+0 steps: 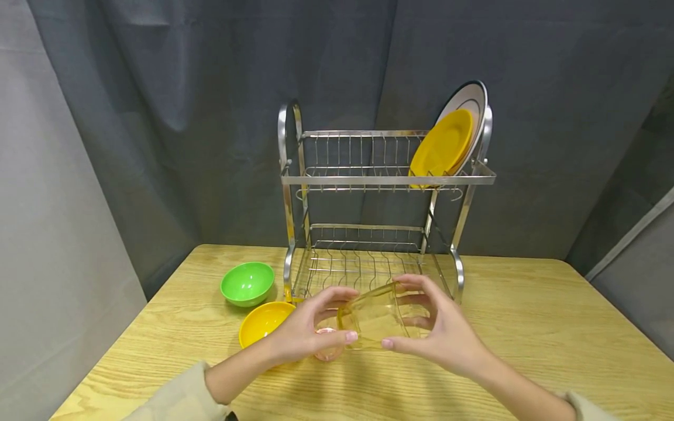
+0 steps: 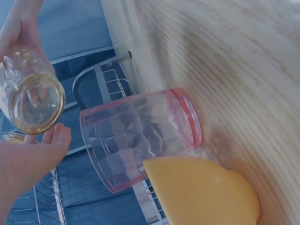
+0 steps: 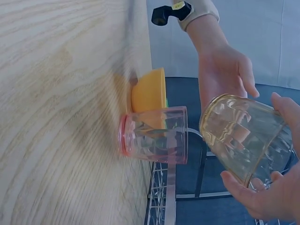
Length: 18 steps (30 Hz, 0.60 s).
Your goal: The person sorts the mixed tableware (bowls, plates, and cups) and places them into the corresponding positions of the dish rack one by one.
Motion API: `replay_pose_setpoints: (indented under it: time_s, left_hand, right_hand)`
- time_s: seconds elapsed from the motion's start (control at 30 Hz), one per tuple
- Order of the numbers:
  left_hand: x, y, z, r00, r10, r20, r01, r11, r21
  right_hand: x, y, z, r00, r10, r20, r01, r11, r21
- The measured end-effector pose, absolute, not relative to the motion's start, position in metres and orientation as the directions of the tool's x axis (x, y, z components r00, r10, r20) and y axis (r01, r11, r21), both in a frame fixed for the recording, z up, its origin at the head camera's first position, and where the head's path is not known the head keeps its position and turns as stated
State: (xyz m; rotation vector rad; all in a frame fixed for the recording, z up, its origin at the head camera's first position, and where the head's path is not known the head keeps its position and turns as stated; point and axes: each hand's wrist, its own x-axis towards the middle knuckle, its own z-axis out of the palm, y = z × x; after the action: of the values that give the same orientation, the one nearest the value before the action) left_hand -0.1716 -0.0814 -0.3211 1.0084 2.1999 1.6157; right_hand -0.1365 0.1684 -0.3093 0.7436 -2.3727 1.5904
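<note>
A clear yellow drinking glass is tipped on its side above the table, its thick base toward the left. My right hand grips it near the rim, thumb below and fingers behind, as the right wrist view shows. My left hand is beside the base with fingers spread and relaxed; its palm faces the glass. Beneath my left hand a pink-tinted glass stands upright on the table, mostly covered in the head view. Close beside it is a yellow bowl, partly behind my left wrist.
A two-tier metal dish rack stands at the table's back. On its upper tier, at the right end, a yellow plate leans with a white dark-rimmed plate behind it. A green bowl sits left of the rack on the wooden table.
</note>
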Motion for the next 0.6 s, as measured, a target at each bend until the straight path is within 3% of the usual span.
replay_pose_setpoints:
  time_s: [0.3, 0.6]
  left_hand:
    - [-0.1727, -0.0798, -0.3211, -0.731, 0.639, 0.238, 0.342, 0.041, 0.939]
    - [-0.1667, -0.0775, -0.319, -0.754, 0.632, 0.181, 0.195, -0.048, 0.98]
  right_hand:
    - [-0.133, 0.1635, -0.3108, -0.858, -0.268, 0.438, -0.498, 0.228, -0.837]
    - [-0.1306, 0.1621, -0.3135, -0.848, -0.232, 0.477, -0.52, 0.184, -0.834]
